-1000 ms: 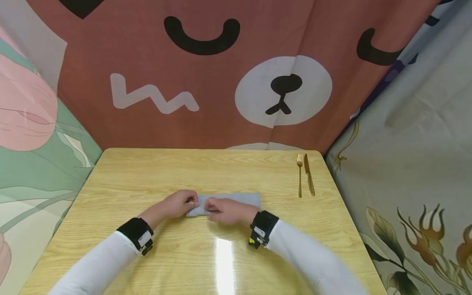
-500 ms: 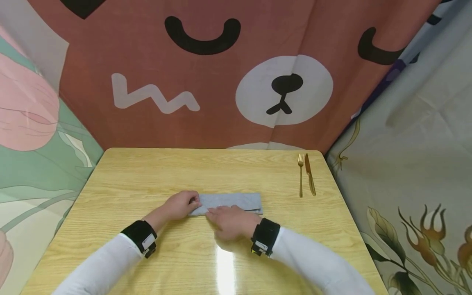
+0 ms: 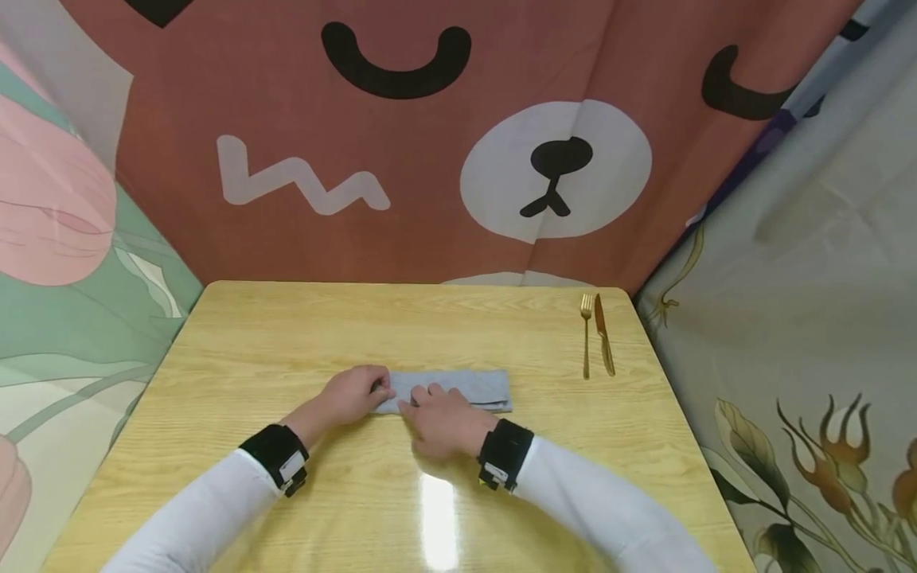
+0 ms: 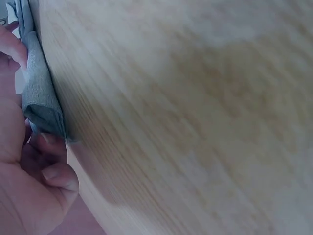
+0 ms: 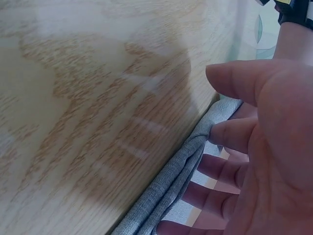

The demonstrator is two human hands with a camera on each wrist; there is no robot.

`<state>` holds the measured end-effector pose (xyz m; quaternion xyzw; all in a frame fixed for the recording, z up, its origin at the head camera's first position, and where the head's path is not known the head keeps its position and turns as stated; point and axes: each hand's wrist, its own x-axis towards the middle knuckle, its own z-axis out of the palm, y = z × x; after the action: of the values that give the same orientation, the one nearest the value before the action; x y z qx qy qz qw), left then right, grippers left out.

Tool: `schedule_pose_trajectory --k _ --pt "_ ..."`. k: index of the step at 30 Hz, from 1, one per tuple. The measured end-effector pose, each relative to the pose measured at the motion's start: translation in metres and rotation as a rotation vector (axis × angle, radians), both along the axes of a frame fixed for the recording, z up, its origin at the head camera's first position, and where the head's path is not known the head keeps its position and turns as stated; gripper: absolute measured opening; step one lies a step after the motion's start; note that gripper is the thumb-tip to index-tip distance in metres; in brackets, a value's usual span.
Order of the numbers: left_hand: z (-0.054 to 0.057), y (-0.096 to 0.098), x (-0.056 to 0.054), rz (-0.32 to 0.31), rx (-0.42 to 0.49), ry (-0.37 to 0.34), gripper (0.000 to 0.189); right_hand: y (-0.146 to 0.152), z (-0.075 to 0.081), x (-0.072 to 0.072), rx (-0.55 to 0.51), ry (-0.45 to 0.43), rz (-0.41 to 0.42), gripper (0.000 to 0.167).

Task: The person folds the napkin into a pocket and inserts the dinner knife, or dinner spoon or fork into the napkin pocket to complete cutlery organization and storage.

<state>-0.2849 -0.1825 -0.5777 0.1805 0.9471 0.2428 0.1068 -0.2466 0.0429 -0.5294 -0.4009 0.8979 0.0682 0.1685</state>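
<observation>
A grey-blue cloth napkin [image 3: 469, 385], folded into a long flat strip, lies crosswise on the table. At its left end my left hand [image 3: 354, 394] has curled fingers and pinches the edge; the left wrist view shows the napkin's folded end [image 4: 41, 95] right at these fingertips. My right hand [image 3: 446, 422] lies over the strip's near edge, fingers spread and pressing on the cloth. In the right wrist view its fingertips [image 5: 227, 134] rest on the layered fold, with the thumb held apart. Part of the strip's near side is hidden under the right hand.
The wooden table [image 3: 286, 334] reaches back to a curtain [image 3: 401, 239] printed with a bear. Toward the back right lie a gold fork [image 3: 586, 334] and a gold knife [image 3: 605, 334], side by side. Patterned fabric hangs on both sides.
My right hand's curled fingers have opened out and come down flat on the napkin, uncovering more of its right end. My left hand stays at the left end, shifted slightly right.
</observation>
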Motion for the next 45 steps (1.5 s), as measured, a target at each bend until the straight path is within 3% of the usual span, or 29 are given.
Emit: schedule_pose_trajectory --k 3,10,15,22,29,33,37,41,45 --pt "0.001 0.0 0.0 -0.017 -0.037 0.052 0.022 0.001 0.0 -0.002 -0.011 -0.02 -0.009 0.069" --pt "0.0 -0.006 0.001 -0.083 -0.204 0.248 0.034 0.004 -0.005 -0.007 -0.051 -0.069 -0.025 0.07" --pt "-0.006 -0.01 -0.003 -0.09 -0.191 0.244 0.03 0.005 -0.005 -0.007 -0.053 -0.068 -0.01 0.07" --pt "-0.011 -0.012 -0.013 -0.015 -0.133 0.207 0.041 0.008 -0.005 -0.009 -0.057 -0.062 -0.009 0.07" --pt "-0.016 -0.013 -0.02 0.01 -0.131 0.202 0.049 0.009 -0.006 -0.008 -0.073 -0.081 -0.033 0.07" --pt "-0.014 -0.011 -0.017 0.033 -0.122 0.227 0.045 0.009 -0.007 -0.006 -0.082 -0.076 -0.032 0.071" --pt "-0.003 0.0 -0.007 0.052 -0.096 0.295 0.028 0.009 -0.01 -0.004 -0.087 -0.084 -0.033 0.071" --pt "0.009 0.019 0.003 0.008 -0.1 0.315 0.021 0.01 -0.012 -0.004 -0.091 -0.093 -0.048 0.069" --pt "0.008 0.032 0.004 -0.019 -0.161 0.32 0.026 0.01 -0.013 -0.004 -0.096 -0.089 -0.048 0.068"
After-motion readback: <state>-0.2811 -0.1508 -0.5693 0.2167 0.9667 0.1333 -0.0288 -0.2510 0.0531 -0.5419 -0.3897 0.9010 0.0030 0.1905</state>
